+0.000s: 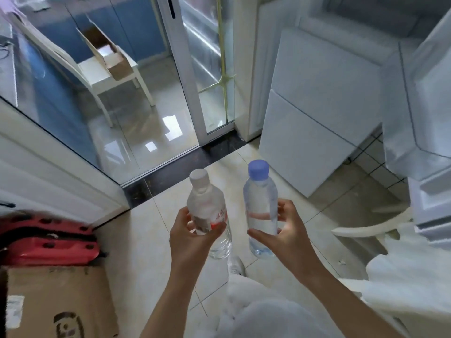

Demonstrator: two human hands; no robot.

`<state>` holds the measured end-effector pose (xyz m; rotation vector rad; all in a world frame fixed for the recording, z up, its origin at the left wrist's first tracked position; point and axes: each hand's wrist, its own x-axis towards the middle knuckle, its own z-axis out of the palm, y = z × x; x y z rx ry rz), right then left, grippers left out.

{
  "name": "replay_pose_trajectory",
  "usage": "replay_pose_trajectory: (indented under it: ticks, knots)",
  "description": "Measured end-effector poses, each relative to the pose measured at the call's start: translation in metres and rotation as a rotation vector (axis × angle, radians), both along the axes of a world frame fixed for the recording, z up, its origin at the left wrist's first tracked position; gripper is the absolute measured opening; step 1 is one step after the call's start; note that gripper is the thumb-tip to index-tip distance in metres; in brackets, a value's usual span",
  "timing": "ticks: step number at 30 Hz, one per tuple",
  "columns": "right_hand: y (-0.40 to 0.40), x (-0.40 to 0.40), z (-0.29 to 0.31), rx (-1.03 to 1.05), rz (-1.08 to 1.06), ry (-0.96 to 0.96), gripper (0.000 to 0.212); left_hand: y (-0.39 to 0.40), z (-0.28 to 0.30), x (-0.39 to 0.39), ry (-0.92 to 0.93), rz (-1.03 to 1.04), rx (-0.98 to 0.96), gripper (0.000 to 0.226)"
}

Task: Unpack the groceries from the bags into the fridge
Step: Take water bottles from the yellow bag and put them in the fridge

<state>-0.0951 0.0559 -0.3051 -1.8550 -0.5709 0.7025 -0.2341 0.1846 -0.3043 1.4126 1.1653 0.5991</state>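
Observation:
My left hand [189,236] grips a clear water bottle with a white cap and a red-and-white label [207,211], held upright. My right hand [284,229] grips a second clear water bottle with a blue cap [260,201], also upright, just to the right of the first. Both bottles hang over the beige tiled floor in front of me. The white fridge [324,98] stands at the upper right with its lower drawer fronts facing me, and its open door [424,123] with shelves reaches in at the right edge.
A cardboard box [56,301] sits at the bottom left with a red crate-like thing [46,242] behind it. A white bag [405,272] lies at the lower right. Glass sliding doors [195,76] stand ahead, a white chair [107,71] with a box behind them.

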Motion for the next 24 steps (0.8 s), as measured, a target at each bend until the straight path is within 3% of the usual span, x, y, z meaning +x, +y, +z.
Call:
replay_pose_trajectory:
  ticks: [10, 24]
  knots:
    - [0.111, 0.112, 0.015, 0.009, -0.149, 0.024, 0.063, 0.132, 0.011, 0.127, -0.050, -0.136, 0.070, 0.059]
    - [0.235, 0.281, 0.031, -0.060, -0.481, -0.102, 0.066, 0.290, 0.028, 0.346, -0.108, -0.491, 0.125, 0.055]
